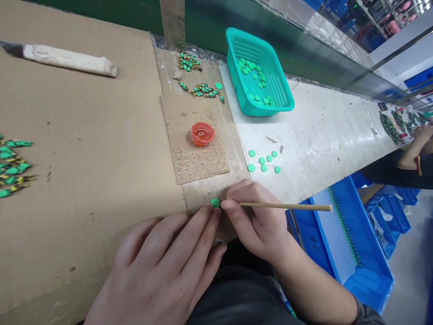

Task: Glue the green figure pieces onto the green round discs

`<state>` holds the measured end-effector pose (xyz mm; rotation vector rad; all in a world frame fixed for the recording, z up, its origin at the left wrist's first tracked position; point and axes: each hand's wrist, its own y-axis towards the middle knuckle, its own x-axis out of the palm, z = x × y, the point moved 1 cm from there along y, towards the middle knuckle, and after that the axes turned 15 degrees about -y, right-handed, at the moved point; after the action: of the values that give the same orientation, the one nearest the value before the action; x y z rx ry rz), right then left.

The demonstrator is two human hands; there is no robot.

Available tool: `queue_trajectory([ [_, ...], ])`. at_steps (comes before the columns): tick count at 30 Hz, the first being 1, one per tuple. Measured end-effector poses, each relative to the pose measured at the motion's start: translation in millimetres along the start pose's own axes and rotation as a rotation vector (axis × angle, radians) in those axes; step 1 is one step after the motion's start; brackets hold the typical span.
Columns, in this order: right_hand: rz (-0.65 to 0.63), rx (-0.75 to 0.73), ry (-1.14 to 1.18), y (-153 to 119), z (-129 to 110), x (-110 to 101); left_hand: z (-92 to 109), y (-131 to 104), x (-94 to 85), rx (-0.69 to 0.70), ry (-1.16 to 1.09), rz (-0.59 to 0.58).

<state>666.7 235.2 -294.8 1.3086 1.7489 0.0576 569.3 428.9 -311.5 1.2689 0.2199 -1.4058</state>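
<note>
At the table's near edge, a small round green button [215, 202] with dark marks on it is pinned under the fingertips of my left hand [165, 266]. My right hand [259, 219] pinches a thin wooden stick [291, 206]; its tip meets the button's right side, partly hidden by my fingers. Several loose green buttons [262, 160] lie on the white surface just beyond my right hand. Farther ahead, a small red cup [202, 134] of clear liquid stands on a square cardboard piece [199, 164].
A teal basket [287, 101] holds more green buttons. Small green, yellow and black pieces lie in piles at the back [188, 62] and far left [13, 168]. A wrapped tool [67, 59] rests on the cardboard. Blue bins [368, 280] stand right; another person's arm [411, 151] shows beyond.
</note>
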Motion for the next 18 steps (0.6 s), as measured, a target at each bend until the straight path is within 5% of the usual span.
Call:
queue_trajectory([
  [9, -0.048, 0.042, -0.021, -7, -5, -9, 1, 4, -2.2, 0.017, 0.022, -0.005],
  [18, 0.121, 0.171, 0.113, 17, 6, -15, 1, 6, -3.5, 0.027, 0.024, -0.017],
])
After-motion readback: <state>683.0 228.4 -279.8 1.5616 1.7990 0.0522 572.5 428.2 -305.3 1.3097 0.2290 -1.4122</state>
